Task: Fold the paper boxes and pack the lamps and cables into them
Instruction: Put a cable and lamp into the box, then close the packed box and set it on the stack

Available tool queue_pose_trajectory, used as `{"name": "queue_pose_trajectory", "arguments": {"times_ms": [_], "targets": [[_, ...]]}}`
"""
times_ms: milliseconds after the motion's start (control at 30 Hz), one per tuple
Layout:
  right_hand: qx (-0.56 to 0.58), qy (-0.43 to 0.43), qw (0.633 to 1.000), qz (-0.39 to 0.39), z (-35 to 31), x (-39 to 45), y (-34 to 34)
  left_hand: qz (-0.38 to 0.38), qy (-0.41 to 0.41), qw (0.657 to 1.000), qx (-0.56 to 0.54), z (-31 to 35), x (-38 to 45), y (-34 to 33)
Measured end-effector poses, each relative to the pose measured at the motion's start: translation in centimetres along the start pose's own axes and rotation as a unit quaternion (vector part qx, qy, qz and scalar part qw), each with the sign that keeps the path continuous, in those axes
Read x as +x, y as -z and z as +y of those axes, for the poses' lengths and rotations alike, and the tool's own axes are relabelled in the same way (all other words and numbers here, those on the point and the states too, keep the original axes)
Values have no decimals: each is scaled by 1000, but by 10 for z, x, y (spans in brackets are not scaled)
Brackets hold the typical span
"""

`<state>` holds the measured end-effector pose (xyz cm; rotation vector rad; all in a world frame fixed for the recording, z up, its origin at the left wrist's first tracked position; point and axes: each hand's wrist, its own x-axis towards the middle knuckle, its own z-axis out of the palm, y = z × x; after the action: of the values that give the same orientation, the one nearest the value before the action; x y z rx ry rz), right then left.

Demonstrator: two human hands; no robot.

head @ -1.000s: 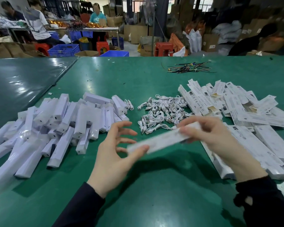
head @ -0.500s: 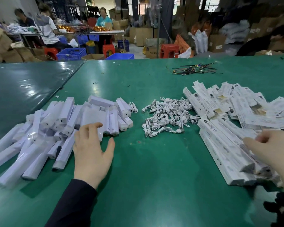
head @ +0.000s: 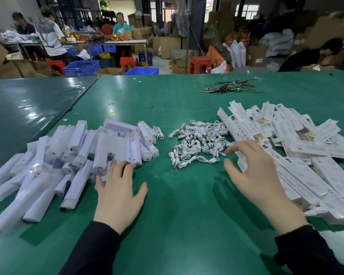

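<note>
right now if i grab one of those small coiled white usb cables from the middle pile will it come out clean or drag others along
Probably drags neighbours: the small coiled white usb cables lie tangled, loops overlapping. They look thin and floppy, so one would likely sag from the fingers. The one at the pile's near edge seems freest. The right hand hovers open beside them.

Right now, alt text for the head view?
Both hands, left hand and right hand, hover open over a green table, between wrapped lamps left, white cables centre, and flat paper boxes right.
</note>
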<state>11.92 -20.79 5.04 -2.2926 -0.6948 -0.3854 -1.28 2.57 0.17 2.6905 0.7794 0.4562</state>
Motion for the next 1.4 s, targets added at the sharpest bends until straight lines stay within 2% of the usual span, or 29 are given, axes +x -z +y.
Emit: {"name": "queue_pose_trajectory", "arguments": {"times_ms": [67,167,233,333,533,600,667,733,767,800,833,867,900,933,1033,1100,1133,1167,1233,1300,1400], "targets": [[-53,-21,997,-54,0,14,-5,14,0,1000,-11,2,-1,1],[-176,-73,972,-134,7,57,-6,54,-25,998,-31,6,-3,1],[-214,-114,958,-154,15,89,-5,69,-55,995,-39,10,-4,1],[-250,-150,942,-165,27,124,-4,74,-90,992,-57,13,-6,0],[-427,-147,877,-166,44,137,-29,78,-104,989,-71,11,-6,-3],[-439,-146,872,-161,41,135,-31,69,-106,989,-72,12,-7,-3],[-436,-117,887,-97,34,136,-27,68,-106,989,-81,12,-6,-3],[-387,-58,920,-8,17,136,-21,70,-109,984,-121,14,-8,-3],[-311,-34,950,0,7,132,-17,71,-107,978,-163,15,-9,-3],[-176,-26,984,-21,-7,126,-14,68,-98,969,-217,17,-11,-2],[3,-43,996,-81,-23,115,-13,60,-79,955,-279,20,-12,-1],[178,-73,969,-158,-40,99,-14,44,-52,934,-350,23,-13,1],[311,-100,917,-227,-52,79,-16,17,-20,902,-431,26,-12,3],[388,-122,870,-280,-60,59,-21,-22,9,854,-520,28,-11,7],[488,-162,760,-397,-68,4,-35,-143,27,664,-734,28,-5,17],[538,-168,699,-440,-68,-20,-41,-165,29,576,-800,26,-5,24],[559,-170,674,-451,-66,-28,-43,-172,32,553,-815,25,-5,26],[571,-171,658,-460,-66,-33,-45,-178,35,545,-819,25,-7,27],[567,-158,656,-473,-65,-39,-49,-186,33,550,-813,26,-9,26],[545,-148,676,-473,-65,-40,-51,-176,43,563,-807,27,-9,21],[508,-141,726,-441,-61,-39,-51,-159,66,597,-783,29,-9,18]]}}
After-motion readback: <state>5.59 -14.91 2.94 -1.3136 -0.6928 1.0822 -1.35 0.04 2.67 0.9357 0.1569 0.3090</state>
